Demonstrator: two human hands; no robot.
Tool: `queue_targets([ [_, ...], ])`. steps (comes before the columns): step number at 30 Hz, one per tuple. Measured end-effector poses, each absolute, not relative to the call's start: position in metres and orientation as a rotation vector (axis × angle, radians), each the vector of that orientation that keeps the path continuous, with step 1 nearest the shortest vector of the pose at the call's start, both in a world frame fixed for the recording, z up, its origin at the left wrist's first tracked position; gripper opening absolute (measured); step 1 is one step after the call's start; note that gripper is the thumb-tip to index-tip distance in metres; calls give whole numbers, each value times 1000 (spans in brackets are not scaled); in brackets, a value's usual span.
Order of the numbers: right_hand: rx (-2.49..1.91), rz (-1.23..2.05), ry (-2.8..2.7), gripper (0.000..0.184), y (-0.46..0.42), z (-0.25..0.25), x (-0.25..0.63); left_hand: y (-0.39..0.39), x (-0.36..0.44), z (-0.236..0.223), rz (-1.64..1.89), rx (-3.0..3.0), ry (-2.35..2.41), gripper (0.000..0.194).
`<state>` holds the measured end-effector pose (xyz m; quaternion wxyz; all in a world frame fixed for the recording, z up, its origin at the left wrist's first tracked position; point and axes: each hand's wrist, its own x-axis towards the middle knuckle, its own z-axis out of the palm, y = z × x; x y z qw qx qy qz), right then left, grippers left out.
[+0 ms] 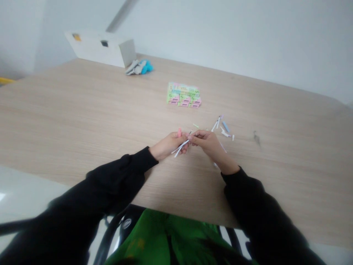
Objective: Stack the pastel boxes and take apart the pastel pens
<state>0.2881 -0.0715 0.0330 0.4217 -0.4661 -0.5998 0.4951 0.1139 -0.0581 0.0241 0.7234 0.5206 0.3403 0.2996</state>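
Observation:
My left hand [174, 142] is closed around several thin white sticks [180, 148], which cross and poke out below the fingers. A short pink piece [179, 132] stands up between its thumb and fingers. My right hand [205, 141] meets it from the right, its thumb and forefinger pinched at the upper ends of the sticks, where a dark tip shows. Whether the right fingers grip a separate small part is too small to tell. Beyond the right hand lie loose white sticks [214, 126], a blue tube-like piece [226, 127] and small white parts [225, 133].
A stack of small green and pink boxes [183, 95] sits farther back on the wooden table [96, 106]. Behind it at the left are a grey and blue crumpled cloth-like bundle [140, 67] and a long white box [99, 49] near the wall. A dark smudge [256, 138] marks the right side.

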Motion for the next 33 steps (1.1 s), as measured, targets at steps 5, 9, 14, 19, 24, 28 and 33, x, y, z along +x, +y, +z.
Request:
queue_targets([
  [5,-1228,1219,-1571,36,-73,37,294,-57,111,21,584,1199,748,40],
  [9,-1254,1219,-1541,32,-76,39,298,-58,110,24,568,1227,706,41],
  [14,-1153,1184,-1619,29,-82,32,296,-59,111,26,601,1252,756,43],
  [19,-1070,1122,-1628,29,-84,28,293,-57,112,23,582,1204,766,42],
  [24,-1098,1140,-1570,34,-83,27,292,-58,114,22,589,1168,772,43],
  [28,-1067,1129,-1520,35,-83,26,292,-59,114,24,605,1066,710,36],
  [33,-1077,1061,-1426,29,-79,25,299,-58,109,28,481,1024,643,43],
])
